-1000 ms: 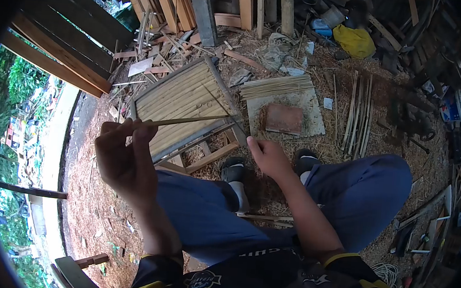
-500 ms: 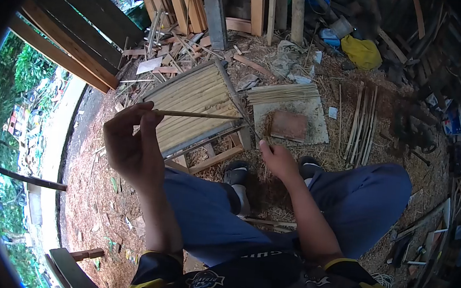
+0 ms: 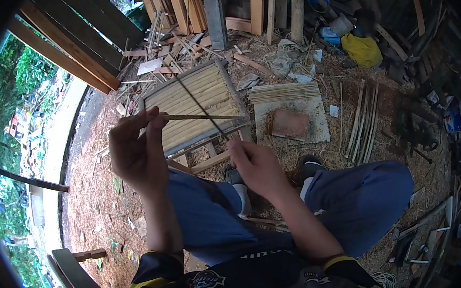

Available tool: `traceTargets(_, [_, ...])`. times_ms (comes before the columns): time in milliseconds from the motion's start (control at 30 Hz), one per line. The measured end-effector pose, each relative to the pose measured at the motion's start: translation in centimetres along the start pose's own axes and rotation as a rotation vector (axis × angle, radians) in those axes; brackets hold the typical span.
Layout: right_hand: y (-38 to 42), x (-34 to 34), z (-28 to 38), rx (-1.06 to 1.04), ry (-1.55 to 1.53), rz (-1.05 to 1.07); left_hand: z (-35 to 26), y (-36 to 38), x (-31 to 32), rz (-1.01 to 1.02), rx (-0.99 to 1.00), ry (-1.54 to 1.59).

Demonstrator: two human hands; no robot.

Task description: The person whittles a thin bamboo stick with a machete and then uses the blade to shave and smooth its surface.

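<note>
My left hand [image 3: 139, 153], raised at the left, pinches the end of a thin bamboo stick [image 3: 200, 118] that points right. In my right hand [image 3: 256, 169], closed fingers grip a long, thin dark tool [image 3: 195, 99], narrow like a blade seen edge-on. It slants up to the left and overlaps the stick near the stick's right part in this view. Below both hands lies a framed panel of bamboo slats [image 3: 182, 105]. Beside the panel, a pale board [image 3: 318, 118] carries a row of thin sticks [image 3: 284, 93] and a reddish block [image 3: 290, 124].
Several longer strips [image 3: 363, 122] lie on the shavings-covered floor to the right. A yellow cloth [image 3: 361, 50] sits among clutter at the back. Wooden planks [image 3: 184, 5] lean beyond the panel, with scraps around their feet. My shoes [image 3: 309, 169] are below the hands.
My right hand has moved left and up, toward my left hand. The dark tool now reaches across the stick and over the panel. My left hand has shifted slightly right.
</note>
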State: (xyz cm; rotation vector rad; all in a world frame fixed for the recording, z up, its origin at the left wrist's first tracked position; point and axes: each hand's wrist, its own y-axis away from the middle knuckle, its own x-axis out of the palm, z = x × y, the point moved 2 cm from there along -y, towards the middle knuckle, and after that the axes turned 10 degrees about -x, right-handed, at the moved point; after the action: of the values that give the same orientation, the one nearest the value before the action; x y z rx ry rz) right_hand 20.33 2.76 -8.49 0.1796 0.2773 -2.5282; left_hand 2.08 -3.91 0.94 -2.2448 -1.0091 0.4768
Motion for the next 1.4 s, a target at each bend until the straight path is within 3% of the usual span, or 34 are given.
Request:
traceTargets(200, [0.9,-0.1,6.2,-0.258,-0.105,0.067,-0.9,0.9,0.5,0.057,0.050,0.016])
traceTargets(300, [1.2,0.0,6.3,-0.177,-0.121,0.075,-1.1,1.0,0.6,0.080,0.076,0.044])
traceTargets(500, [1.7,-0.4,7.7,-0.274,-0.122,0.054,-1.6,1.3,-0.1,0.121,0.191,-0.138])
traceTargets(900, [1.9,-0.4,7.7,-0.220,-0.101,0.046,-2.0,2.3,0.2,0.122,0.069,-0.044])
traceTargets(1300, [1.4,-0.8,7.3,-0.191,-0.062,0.060,-2.3,2.1,0.6,0.141,0.132,-0.067])
traceTargets(1400, [1.8,-0.4,7.2,-0.290,-0.136,0.026,-2.4,2.4,0.5,0.147,0.139,-0.067])
